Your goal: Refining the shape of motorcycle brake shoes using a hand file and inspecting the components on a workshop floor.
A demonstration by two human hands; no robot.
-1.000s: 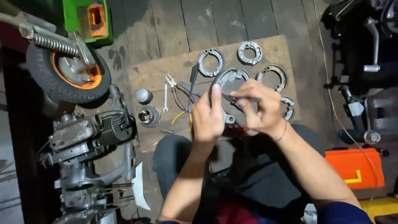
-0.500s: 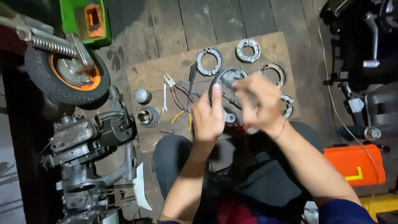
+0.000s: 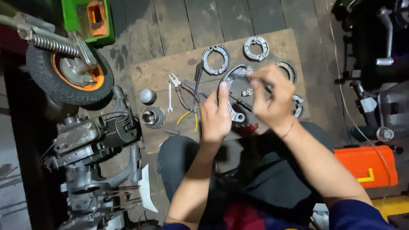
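L hand [image 3: 216, 116] grips brake shoe [image 3: 230, 91], fingers wrapped on it; R hand [image 3: 269, 99] blurred, fingers pinched, on what can't tell. Steady shoe, work slower w/ R.

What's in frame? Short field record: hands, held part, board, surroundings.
left hand: grips a curved metal brake shoe
right hand: blurred, at the shoe's upper end
board: more brake shoes, pliers, wrench
left of board: engine, wheel
right: orange case
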